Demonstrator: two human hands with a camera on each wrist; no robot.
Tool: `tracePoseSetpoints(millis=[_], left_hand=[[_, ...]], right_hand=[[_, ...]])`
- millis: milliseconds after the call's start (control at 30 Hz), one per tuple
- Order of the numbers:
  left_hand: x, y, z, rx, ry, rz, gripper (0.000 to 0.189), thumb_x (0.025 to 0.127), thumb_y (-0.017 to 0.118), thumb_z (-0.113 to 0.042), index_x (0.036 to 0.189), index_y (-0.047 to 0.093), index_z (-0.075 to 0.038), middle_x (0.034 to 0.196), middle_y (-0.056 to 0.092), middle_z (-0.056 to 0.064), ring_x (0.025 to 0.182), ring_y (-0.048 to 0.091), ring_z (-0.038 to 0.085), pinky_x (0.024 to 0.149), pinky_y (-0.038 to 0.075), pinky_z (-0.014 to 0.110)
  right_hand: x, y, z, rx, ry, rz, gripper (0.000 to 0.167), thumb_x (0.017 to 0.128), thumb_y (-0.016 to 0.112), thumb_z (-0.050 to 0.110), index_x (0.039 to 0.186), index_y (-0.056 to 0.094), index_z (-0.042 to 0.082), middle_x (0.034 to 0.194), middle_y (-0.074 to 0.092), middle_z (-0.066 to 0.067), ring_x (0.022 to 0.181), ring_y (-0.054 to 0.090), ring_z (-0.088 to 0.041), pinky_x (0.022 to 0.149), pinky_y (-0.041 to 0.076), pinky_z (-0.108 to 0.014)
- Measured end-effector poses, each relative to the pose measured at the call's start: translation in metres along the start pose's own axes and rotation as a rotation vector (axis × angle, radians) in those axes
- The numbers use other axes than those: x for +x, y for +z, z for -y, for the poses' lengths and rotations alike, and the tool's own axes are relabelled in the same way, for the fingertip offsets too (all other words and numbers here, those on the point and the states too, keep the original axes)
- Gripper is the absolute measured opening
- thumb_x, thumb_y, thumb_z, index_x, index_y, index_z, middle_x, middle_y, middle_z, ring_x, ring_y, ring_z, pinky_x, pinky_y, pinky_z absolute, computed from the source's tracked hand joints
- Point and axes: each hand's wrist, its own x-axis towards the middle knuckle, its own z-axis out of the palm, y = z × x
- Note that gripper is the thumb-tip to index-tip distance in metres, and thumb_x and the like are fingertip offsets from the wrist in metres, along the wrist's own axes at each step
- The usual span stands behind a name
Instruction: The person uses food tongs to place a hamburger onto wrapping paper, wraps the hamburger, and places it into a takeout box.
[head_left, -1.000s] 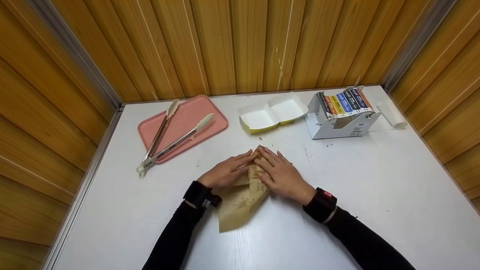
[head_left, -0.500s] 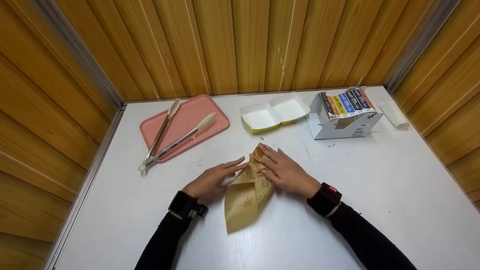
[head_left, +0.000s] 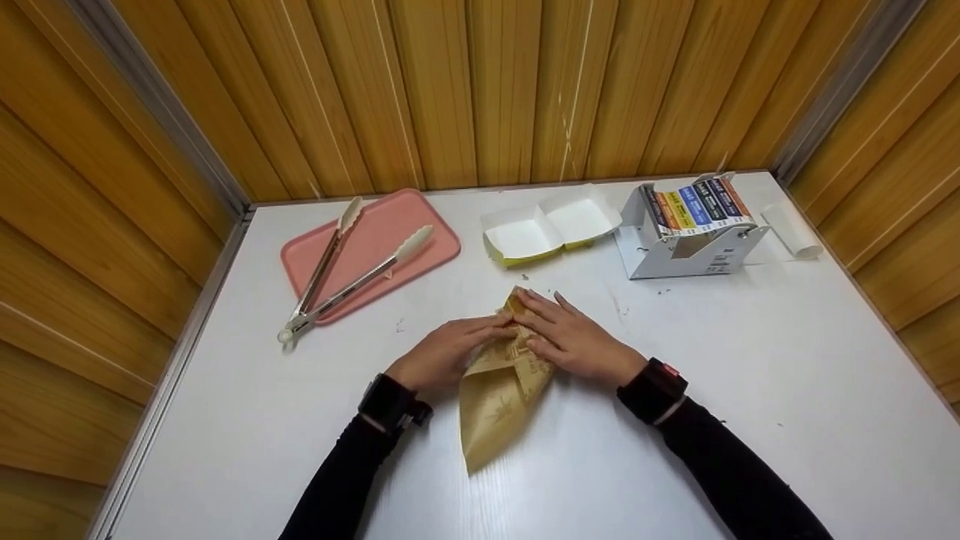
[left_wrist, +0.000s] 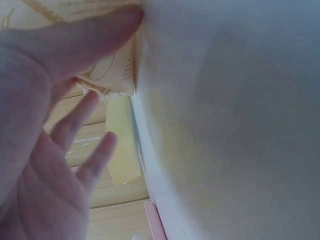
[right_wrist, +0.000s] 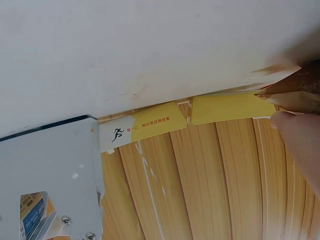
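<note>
Wooden panelling walls in a white surface, with a pink tray far on the left and a pair of tongs lying spread across it, the joined end reaching past the tray's near edge. At the back stands an unfolded box, white inside and yellow outside, and beside it a white holder filled with coloured packs. A pale roll lies just to the right of the holder.

The brown printed paper is on the surface in front of the person, nearer than the box. Its far end is drawn to a narrow point, while the near end forms a loose, pointed flap. Whether anything is wrapped inside cannot be told.

The left hand touches the paper's left side with fingers extended, its thumb lying straight along the paper in the left wrist view. The right hand rests over the right side, fingers straight and slightly fanned. Neither grip is curled round anything; both seem only to press.

The step in hand looks like folding and flattening the paper's sides. The next move would likely call for one palm to hold these folds down while the other brings up the loose near flap and creases it, without letting the sides spring apart.
</note>
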Motion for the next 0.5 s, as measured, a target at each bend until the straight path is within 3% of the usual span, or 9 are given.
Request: tracePoseSetpoints(millis=[167,300,400,500], left_hand=[[0.000,-0.001,0.002,0.074,0.054,0.008,0.061,0.098,0.067,-0.002,0.154,0.051,-0.020,0.162,0.044,-0.002,0.149,0.044,0.021,0.122,0.037,0.041],[0.002,-0.002,0.004,0.074,0.082,0.015,0.051,0.102,0.064,-0.011,0.151,0.053,-0.018,0.160,0.046,0.000,0.148,0.045,0.023,0.122,0.037,0.041],[0.004,-0.003,0.004,0.056,0.103,0.018,0.047,0.103,0.060,-0.008,0.149,0.055,-0.014,0.159,0.048,0.004,0.147,0.046,0.025,0.122,0.038,0.042],[0.005,-0.004,0.004,0.024,0.096,0.045,0.045,0.104,0.056,-0.002,0.148,0.056,-0.012,0.158,0.048,0.006,0.149,0.044,0.027,0.122,0.037,0.042]], right_hand=[[-0.001,0.002,0.001,-0.007,-0.010,0.004,0.055,0.111,0.043,0.036,0.162,0.037,0.015,0.174,0.016,-0.009,0.161,0.016,-0.028,0.129,0.010,-0.057],[-0.004,0.003,0.003,-0.062,-0.007,-0.017,0.055,0.112,0.039,0.034,0.163,0.032,0.016,0.174,0.014,-0.007,0.161,0.014,-0.026,0.130,0.009,-0.054],[-0.007,0.006,0.006,-0.159,-0.029,-0.071,0.055,0.112,0.040,0.032,0.163,0.033,0.015,0.174,0.019,-0.006,0.160,0.019,-0.026,0.129,0.014,-0.051],[-0.011,0.010,0.009,-0.281,-0.076,-0.166,0.053,0.110,0.045,0.032,0.160,0.040,0.015,0.168,0.034,-0.005,0.155,0.032,-0.028,0.125,0.027,-0.048]])
